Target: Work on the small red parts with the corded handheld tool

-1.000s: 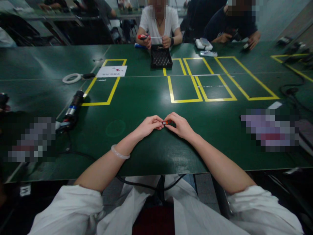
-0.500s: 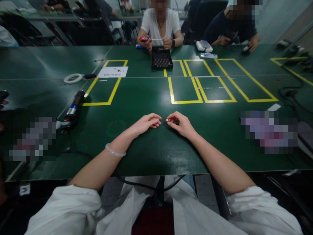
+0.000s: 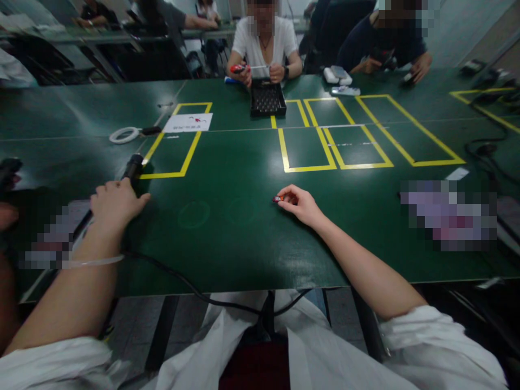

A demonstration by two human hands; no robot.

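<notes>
My right hand (image 3: 299, 204) rests above the green table with thumb and fingertips pinched on a small red and orange piece (image 3: 277, 199). The piece has a pale silvery patch; its kind is too small to make out. At the left, my left hand (image 3: 116, 201) lies over a black cylindrical tool (image 3: 134, 162), thumb spread out to the right. The tool's black end sticks out beyond the fingers, and its middle is hidden under the hand. A pale bangle (image 3: 99, 261) circles my left wrist.
Yellow tape (image 3: 162, 175) outlines rectangles on the green table (image 3: 227, 254). A white card (image 3: 189, 122) and a coiled white cable (image 3: 124, 135) lie at the back left. Opposite, a person (image 3: 266, 38) holds a red-handled screwdriver (image 3: 239, 69) above a black tray (image 3: 268, 112). A black cable (image 3: 179, 277) crosses the front edge.
My left hand has moved from the middle, beside my right hand, far left onto the black tool. My right hand has stayed in place with the small piece.
</notes>
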